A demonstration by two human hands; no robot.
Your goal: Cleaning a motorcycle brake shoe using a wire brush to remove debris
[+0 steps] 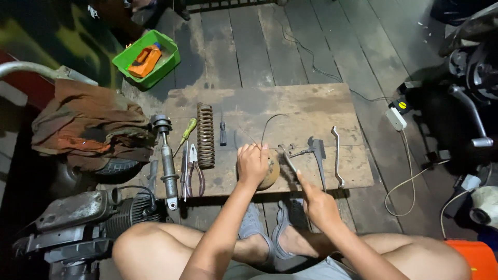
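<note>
A: How many views are supplied, and where does the camera sit?

B: One view only. The camera is worn on the head and looks steeply down and forward, over the person's bent knees, onto a wooden board (270, 111) laid on a plank floor (311, 36).

A: How near is it?

B: About arm's reach; the left hand (252, 165) and right hand (317, 205) enter from the bottom edge, and the forearms fill the lower centre.

A: What bounds the frame?

B: A green tray (168, 65) at upper left, an engine part (88, 212) at lower left, and dark machinery (474, 67) at right. No second view exists, so no part of the scene is shared
</note>
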